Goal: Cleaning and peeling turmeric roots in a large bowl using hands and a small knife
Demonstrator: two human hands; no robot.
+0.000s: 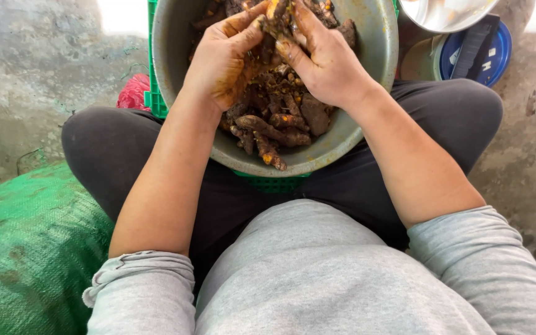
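While you sat, your left hand [221,59] and right hand [324,56] pinched one root [275,22] together over the bowl [367,74] of roots.

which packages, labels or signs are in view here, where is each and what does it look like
Green woven sack: lower left beside the person's knee, bulging, stained, no label showing.
Blue round lid: upper right behind the bowl, with white printed marks, partly covered by a dark strap.
No signs or screens in view.
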